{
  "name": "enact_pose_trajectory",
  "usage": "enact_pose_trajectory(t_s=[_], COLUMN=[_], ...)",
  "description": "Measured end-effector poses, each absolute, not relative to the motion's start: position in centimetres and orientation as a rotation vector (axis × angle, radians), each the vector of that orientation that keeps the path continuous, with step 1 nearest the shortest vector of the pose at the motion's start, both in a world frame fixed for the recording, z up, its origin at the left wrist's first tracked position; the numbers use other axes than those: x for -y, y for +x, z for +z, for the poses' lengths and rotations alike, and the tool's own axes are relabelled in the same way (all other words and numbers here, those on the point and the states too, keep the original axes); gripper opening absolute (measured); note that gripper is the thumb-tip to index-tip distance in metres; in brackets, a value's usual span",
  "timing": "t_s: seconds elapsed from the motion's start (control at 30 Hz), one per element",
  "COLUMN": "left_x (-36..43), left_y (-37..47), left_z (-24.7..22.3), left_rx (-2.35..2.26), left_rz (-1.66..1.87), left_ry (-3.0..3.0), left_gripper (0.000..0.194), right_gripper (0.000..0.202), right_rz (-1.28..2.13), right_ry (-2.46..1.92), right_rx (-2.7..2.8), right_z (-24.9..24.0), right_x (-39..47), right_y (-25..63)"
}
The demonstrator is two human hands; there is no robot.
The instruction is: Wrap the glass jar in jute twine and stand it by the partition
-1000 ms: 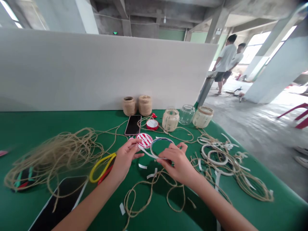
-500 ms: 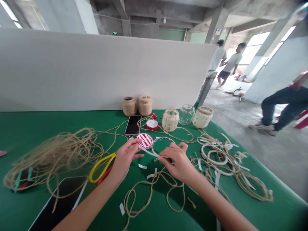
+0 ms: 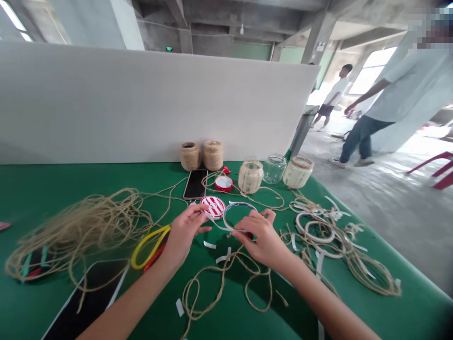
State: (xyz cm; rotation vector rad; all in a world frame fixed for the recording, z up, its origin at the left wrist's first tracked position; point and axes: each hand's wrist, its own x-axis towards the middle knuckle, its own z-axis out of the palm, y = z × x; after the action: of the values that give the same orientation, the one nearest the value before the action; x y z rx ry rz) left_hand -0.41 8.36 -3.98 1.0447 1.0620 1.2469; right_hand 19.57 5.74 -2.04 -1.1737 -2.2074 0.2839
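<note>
A roll of white tape (image 3: 226, 222) is gripped by my right hand (image 3: 260, 236) at its near edge. A strip of tape (image 3: 215, 225) runs from the roll to my left hand (image 3: 186, 231), whose thumb and index finger pinch its free end. Just beyond my left fingertips lies a red-and-white striped lid (image 3: 213, 207). Scraps of white tape (image 3: 209, 245) and loops of twine (image 3: 221, 283) lie on the green table below my hands.
Twine-wrapped jars (image 3: 213, 156), a clear jar (image 3: 274, 169) and a phone (image 3: 196, 184) stand or lie at the back. Left are a twine heap (image 3: 106, 217), yellow-handled scissors (image 3: 141, 248) and a dark tablet (image 3: 88, 297). More tape rolls (image 3: 314, 228) lie right. People walk beyond.
The tape strip between my hands has slackened and bends down slightly. My hands have hardly moved. In the background at right, a person in a pale shirt has walked into fuller view.
</note>
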Motion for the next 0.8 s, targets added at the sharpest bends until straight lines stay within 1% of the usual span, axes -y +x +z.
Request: enact_pose_trajectory(t_s=[0.3, 0.43, 0.6, 0.8], left_x=[-8.43, -8.43, -8.5, -8.56], left_y=[-0.38, -0.43, -0.41, -0.46], left_z=[-3.95, -4.0, -4.03, -4.11], left_rx=[-1.09, -1.083, -1.082, -1.092], left_rz=[1.278, 1.28, 1.269, 1.291], left_ry=[1.032, 1.03, 1.028, 1.007], left_gripper=[0.031, 0.031, 0.032, 0.03], right_gripper=[0.018, 0.02, 0.016, 0.017], right_rz=[0.204, 0.241, 0.266, 0.177], right_ry=[-1.175, -1.167, -1.174, -1.184], right_rx=[2.249, 2.234, 2.226, 2.25], right_z=[-1.91, -1.94, -2.07, -2.18], right_x=[-5.62, -5.66, -5.76, -5.84], right_y=[19.6, 19.58, 19.67, 19.71])
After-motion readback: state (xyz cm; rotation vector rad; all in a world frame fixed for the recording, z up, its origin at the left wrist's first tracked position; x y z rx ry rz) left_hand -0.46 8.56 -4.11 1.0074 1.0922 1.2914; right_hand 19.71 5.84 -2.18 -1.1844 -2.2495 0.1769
